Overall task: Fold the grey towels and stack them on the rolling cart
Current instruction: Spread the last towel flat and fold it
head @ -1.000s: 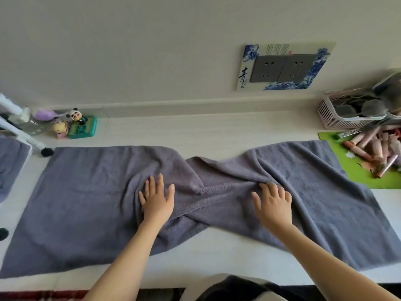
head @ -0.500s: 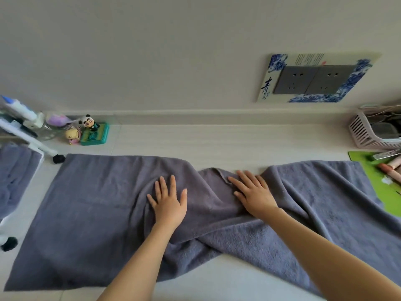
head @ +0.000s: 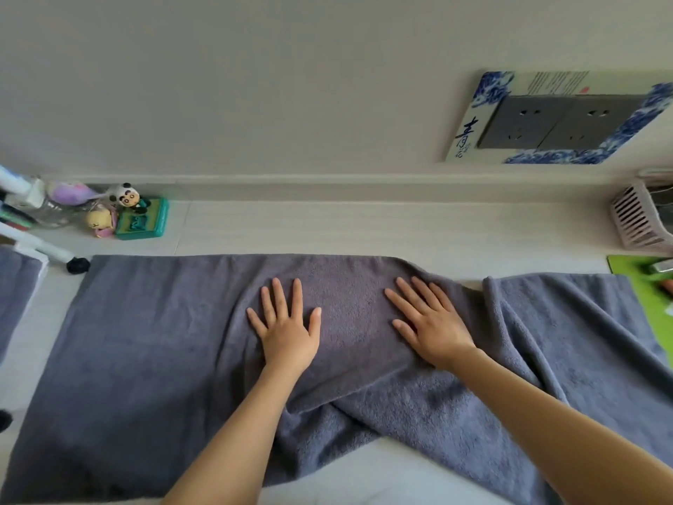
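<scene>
While both palms lie flat with fingers spread, the left hand (head: pixel 287 335) and right hand (head: pixel 429 326) are pressed onto a plush grey towel (head: pixel 145 359), spread across the pale counter (head: pixel 364 227) and rumpled rightwards. A slatted pink basket (head: pixel 635 222) is seen at right, contents unclear.

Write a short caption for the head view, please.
Left hand and right hand press flat on a twisted grey towel spread over a white table.

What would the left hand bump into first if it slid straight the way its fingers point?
The left hand points toward the wall. It would cross the grey towel, then bare tabletop, and probably meet the wall ledge first.
</scene>
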`<state>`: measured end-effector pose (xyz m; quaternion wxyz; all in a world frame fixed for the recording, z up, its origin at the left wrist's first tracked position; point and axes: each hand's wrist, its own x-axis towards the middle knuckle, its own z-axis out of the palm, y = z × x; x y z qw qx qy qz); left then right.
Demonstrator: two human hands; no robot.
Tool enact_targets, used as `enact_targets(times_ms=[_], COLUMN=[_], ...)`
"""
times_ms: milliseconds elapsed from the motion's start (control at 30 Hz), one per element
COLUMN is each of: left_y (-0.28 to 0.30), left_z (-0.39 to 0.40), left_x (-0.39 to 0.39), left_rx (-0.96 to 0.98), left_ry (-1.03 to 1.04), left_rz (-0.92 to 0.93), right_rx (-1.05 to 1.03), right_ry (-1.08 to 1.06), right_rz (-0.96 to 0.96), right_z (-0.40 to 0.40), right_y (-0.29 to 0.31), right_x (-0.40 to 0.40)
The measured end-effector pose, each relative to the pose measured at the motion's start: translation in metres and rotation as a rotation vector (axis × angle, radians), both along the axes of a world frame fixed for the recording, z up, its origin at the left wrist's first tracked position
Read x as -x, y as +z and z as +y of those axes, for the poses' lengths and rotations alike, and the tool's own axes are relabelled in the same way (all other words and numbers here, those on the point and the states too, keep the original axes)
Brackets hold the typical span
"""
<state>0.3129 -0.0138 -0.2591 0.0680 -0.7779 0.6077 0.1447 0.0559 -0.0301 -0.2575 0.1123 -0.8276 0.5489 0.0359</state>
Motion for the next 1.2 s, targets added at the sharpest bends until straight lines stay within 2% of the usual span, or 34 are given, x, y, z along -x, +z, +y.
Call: enact_targets(times_ms=[100, 233, 333, 400, 467, 533, 600, 700, 767, 900, 1033, 1133, 1200], left_y=[-0.002, 0.001, 0.011, 0.015, 0.013, 0.007, 0.006, 0.016, 0.022, 0.028, 0.021, 0.009, 0.003], left_z=[-0.004, -0.011, 0.000, 0.015, 0.034, 0.045, 0.048, 0.049, 0.055, 0.098, 0.143, 0.163, 0.170], left_x=[0.001, -0.002, -0.006, -0.010, -0.018, -0.029, -0.040, -0.048, -0.044, -0.020, -0.007, -0.010, -0.013], left_rx=[-0.011, -0.023, 0.133, 0.192, 0.116, -0.020, -0.097, -0.054, 0.022, 0.145, 0.358, 0.358, 0.305], left_ry=[-0.029, -0.032, -0.030, 0.060, 0.195, 0.240, 0.200, 0.152, 0.091, -0.087, -0.157, -0.247, -0.325], left_rz=[-0.012, 0.070, 0.129, 0.118, 0.109, 0.077, 0.086, 0.144, 0.164, 0.209, 0.360, 0.524, 0.557], right_rx=[-0.032, -0.033, 0.078, 0.096, 0.061, 0.016, 0.002, -0.056, -0.027, 0.240, 0.211, 0.183, 0.185], right_ry=[-0.128, -0.148, -0.147, -0.096, -0.052, -0.084, -0.164, -0.280, -0.298, -0.114, -0.083, -0.146, -0.214], right_rz=[0.070, 0.071, -0.028, -0.090, -0.098, -0.046, 0.033, 0.069, -0.013, -0.268, -0.272, -0.234, -0.252], right_z=[-0.014, -0.021, -0.002, 0.023, 0.053, 0.074, 0.079, 0.077, 0.082, 0.128, 0.170, 0.184, 0.188], right_y=[-0.005, -0.001, 0.012, 0.013, 0.013, 0.007, 0.002, 0.009, 0.016, 0.025, 0.014, 0.007, 0.008], right_x=[0.008, 0.002, -0.005, -0.011, -0.012, -0.004, 0.005, 0.004, -0.002, -0.007, 0.013, 0.028, 0.033])
